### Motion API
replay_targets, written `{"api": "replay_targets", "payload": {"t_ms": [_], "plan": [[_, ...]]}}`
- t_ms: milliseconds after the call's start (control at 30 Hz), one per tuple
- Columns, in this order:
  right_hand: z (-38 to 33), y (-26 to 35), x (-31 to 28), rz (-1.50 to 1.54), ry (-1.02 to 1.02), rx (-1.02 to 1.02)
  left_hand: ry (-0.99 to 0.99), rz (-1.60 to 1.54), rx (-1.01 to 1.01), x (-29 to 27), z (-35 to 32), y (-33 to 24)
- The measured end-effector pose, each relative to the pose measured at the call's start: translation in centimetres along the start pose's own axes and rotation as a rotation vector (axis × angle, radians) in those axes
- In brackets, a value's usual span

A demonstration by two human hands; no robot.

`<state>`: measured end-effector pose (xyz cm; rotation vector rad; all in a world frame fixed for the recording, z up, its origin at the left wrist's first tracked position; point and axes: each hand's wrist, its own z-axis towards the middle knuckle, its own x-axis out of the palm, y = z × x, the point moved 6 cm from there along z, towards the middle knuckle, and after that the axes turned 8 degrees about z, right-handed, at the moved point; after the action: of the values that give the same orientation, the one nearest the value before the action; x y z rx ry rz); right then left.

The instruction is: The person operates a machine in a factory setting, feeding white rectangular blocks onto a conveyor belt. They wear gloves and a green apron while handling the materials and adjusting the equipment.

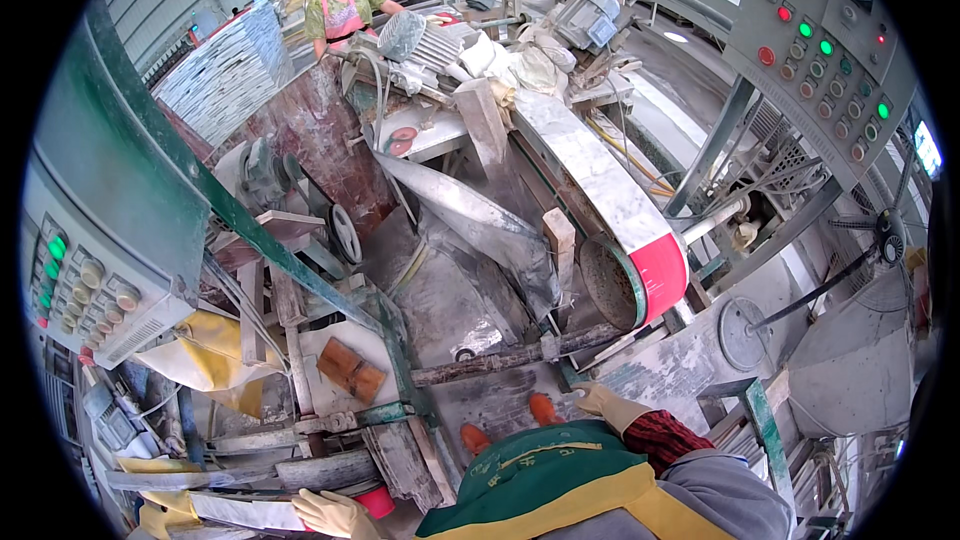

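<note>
My left hand (332, 514), in a cream glove, is at the lower edge with its fingers stretched out. Its fingertips are at the end of a long white strip (240, 512); whether they press on it I cannot tell. Beside that hand is a red container (376, 501), partly covered. My right hand (606, 404), gloved alike below a red-and-black checked cuff, hangs near a green metal bar (572, 374). Its fingers point left, loosely extended, and nothing shows in them. Ahead runs a belt machine with a white and red cover (600, 180).
Control panels with lit buttons stand left (90, 280) and right (825, 60). A dusty crossbar (520, 355) lies before my orange shoes (542, 409). A brown block (350, 370) rests on the left frame. Farther back, a person (340, 10) in a pink apron stands near motors.
</note>
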<state>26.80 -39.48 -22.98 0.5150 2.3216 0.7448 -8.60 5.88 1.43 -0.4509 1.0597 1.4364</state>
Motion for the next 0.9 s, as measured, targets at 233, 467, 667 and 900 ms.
{"api": "replay_targets", "payload": {"t_ms": [233, 467, 667, 900], "plan": [[0.3, 0.4, 0.2, 0.006, 0.012, -0.012, 0.010, 0.012, -0.021, -0.8, -0.9, 0.3], [0.1, 0.9, 0.0, -0.003, 0.023, 0.001, 0.063, 0.010, -0.043, -1.8, -1.0, -0.4], [1.1, -0.9, 0.5, -0.049, 0.013, -0.031, 0.063, 0.009, -0.039, -2.0, -1.2, -1.1], [0.6, -0.1, 0.3, -0.045, 0.026, -0.026, 0.066, 0.006, -0.043, -1.2, -2.0, -1.2]]}}
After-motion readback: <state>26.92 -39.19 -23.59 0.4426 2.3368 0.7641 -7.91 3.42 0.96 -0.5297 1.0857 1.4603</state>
